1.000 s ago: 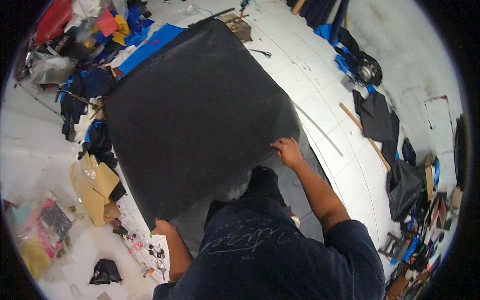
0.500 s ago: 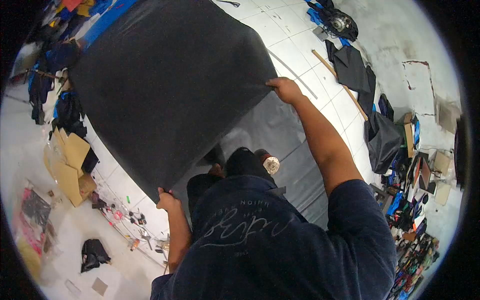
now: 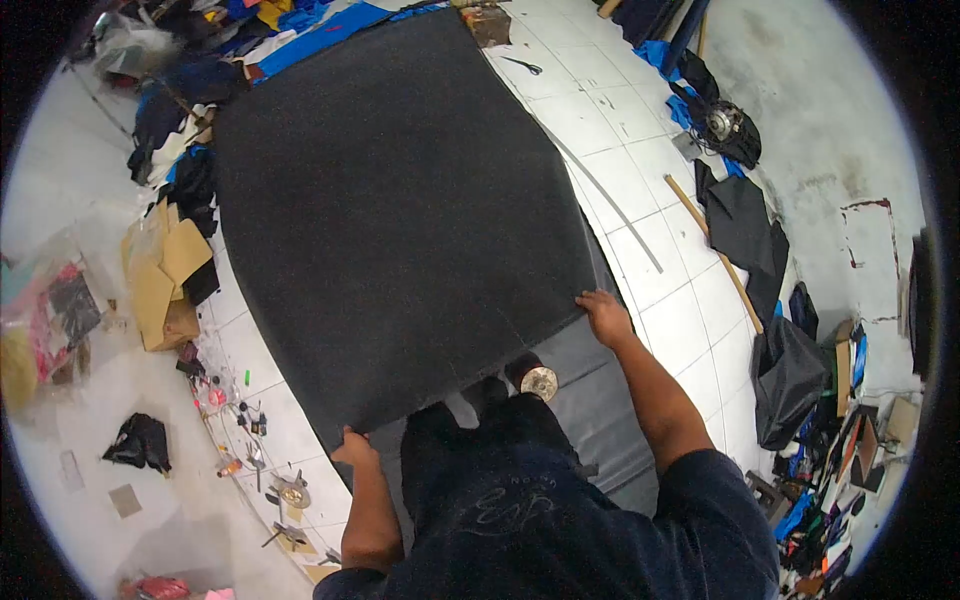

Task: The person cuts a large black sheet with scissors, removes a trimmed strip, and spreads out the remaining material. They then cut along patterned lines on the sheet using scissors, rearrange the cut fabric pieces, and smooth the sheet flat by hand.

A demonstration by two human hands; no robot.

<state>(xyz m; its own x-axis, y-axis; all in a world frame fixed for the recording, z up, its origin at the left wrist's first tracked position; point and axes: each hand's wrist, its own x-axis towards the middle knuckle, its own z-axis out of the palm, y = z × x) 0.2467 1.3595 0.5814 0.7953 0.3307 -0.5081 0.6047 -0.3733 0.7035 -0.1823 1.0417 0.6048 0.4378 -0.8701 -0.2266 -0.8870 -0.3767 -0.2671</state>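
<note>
A large black fabric sheet (image 3: 390,220) spreads out in front of me over a glossier grey-black sheet (image 3: 600,400). The near left corner is pinched in my left hand (image 3: 357,450). Farther right, my right hand (image 3: 606,318) grips the same near edge, fingers closed on it. Between my hands that edge runs slantwise just beyond my legs. A round metal-topped object (image 3: 538,382) stands on the glossier sheet beside my legs; what it is I cannot tell.
Scissors (image 3: 523,66) and a long thin strip (image 3: 610,205) lie on the white tiles. A wooden stick (image 3: 715,255) rests near black fabric pieces (image 3: 745,225) at right. Left are a torn cardboard box (image 3: 165,285) and scattered small items (image 3: 245,425).
Both hands have come down with the near edge, and the black sheet now lies flatter. The view has shifted, showing more of the sheet's far end.
</note>
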